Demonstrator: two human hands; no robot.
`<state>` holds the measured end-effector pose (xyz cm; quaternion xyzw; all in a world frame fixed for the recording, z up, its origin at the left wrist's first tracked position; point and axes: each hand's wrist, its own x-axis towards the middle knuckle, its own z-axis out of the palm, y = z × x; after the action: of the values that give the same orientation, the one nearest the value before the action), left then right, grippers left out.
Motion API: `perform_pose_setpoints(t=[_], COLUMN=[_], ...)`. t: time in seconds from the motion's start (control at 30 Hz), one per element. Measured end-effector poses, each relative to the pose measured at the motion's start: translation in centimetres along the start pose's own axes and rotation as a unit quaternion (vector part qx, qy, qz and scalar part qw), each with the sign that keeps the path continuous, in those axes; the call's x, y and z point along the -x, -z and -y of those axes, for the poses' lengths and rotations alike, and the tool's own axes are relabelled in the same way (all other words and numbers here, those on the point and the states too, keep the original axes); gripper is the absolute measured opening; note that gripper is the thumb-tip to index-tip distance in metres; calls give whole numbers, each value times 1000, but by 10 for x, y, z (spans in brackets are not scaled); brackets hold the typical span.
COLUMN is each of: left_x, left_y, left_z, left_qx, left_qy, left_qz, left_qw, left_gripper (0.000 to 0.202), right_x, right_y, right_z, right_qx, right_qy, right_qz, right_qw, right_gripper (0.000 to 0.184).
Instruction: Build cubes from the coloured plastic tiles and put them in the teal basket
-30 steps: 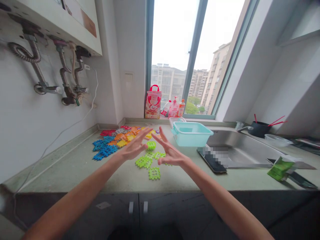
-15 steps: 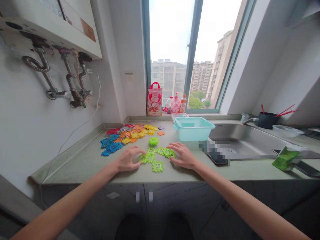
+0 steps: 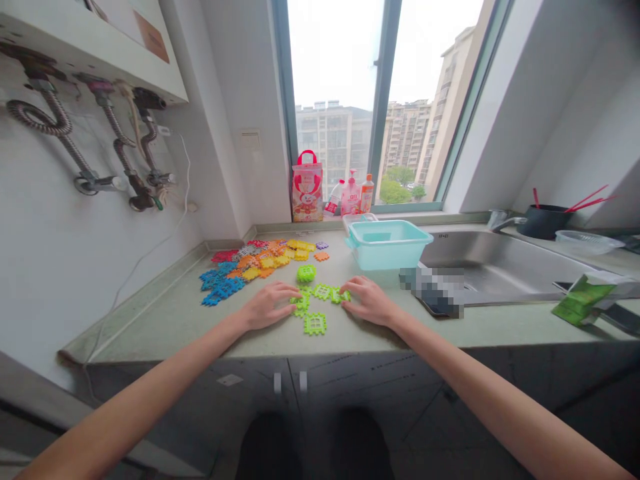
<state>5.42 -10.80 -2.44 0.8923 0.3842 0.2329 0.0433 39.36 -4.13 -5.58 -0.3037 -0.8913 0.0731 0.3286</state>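
Light-green interlocking plastic tiles with notched edges and window-like grids lie on the counter between my two hands. My left hand (image 3: 273, 305) has its thumb and fingers curved round the edge of a left green tile (image 3: 301, 305), partly hidden under the fingertips. My right hand (image 3: 369, 301) holds the edge of a right green tile (image 3: 339, 296) between thumb and fingers. A middle green tile (image 3: 321, 291) lies just left of it. Nearer me is a separate green tile (image 3: 315, 325), flat. Behind them sits a chunky green piece (image 3: 307, 273), thicker than a single tile.
Blue tiles (image 3: 223, 287), orange and yellow tiles (image 3: 270, 257) and red ones are heaped at the back left. An aqua plastic basin (image 3: 390, 253) stands behind my right hand, beside a steel sink (image 3: 480, 267). A dark phone (image 3: 435, 300), partly blurred, lies at the sink's edge.
My left hand has shifted right, and the green tiles at its fingertips sit closer together. My right fingers have closed in on the right tile. The view has tilted slightly.
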Motion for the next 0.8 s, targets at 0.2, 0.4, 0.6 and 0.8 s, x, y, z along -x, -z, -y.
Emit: perform_pose_setpoints(t=[0.2, 0.4, 0.6, 0.8], left_x=[7, 15, 17, 23], left_y=[6, 11, 14, 14], left_z=[-8, -13, -16, -1], left_qx=[-43, -77, -118, -110], left_qy=[27, 59, 38, 55], left_qz=[20, 13, 1, -20], left_qw=[999, 995, 992, 992], left_gripper=[42, 42, 41, 77], right_x=[2, 2, -28, -43], right_y=[1, 4, -18, -34], right_z=[0, 5, 17, 14], right_qx=[7, -2, -51, 4], right_qy=[-28, -29, -48, -31], right_qz=[8, -59, -79, -10], right_qw=[1000, 998, 994, 999], right_gripper=[20, 16, 17, 18])
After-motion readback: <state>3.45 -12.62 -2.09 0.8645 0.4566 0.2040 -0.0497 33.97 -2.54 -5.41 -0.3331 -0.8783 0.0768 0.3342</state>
